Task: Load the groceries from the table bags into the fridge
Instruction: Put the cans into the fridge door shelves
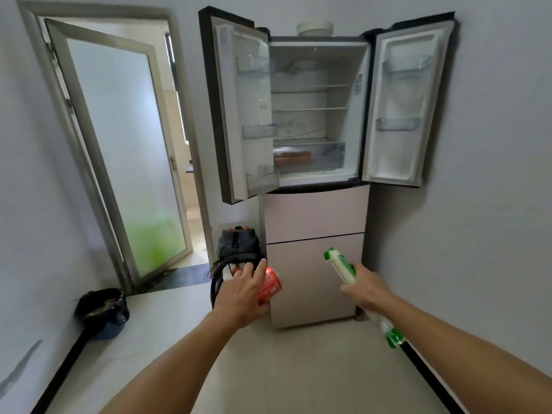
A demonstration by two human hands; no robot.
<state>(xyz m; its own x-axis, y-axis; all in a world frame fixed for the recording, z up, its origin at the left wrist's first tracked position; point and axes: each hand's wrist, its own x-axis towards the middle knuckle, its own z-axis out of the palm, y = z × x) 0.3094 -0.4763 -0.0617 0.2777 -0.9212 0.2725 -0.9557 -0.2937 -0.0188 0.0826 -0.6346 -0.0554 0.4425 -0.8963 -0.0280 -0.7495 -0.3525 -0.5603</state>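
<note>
The fridge (313, 216) stands ahead with both upper doors swung wide; its wire shelves look bare, and something orange lies in the clear bottom drawer (310, 158). My left hand (242, 294) grips a red soda can (268, 286) at about the height of the lower pink drawers. My right hand (366, 289) holds a long green-and-white packet (339, 264), whose far end sticks out below my forearm. Both hands are in front of the closed lower drawers, well below the open compartment.
A dark vacuum cleaner with a coiled hose (236, 249) sits on the floor left of the fridge. A black-lined bin (101, 309) stands by the left wall. A frosted glass door (119, 150) is ajar on the left. A bowl (315, 28) rests on top of the fridge.
</note>
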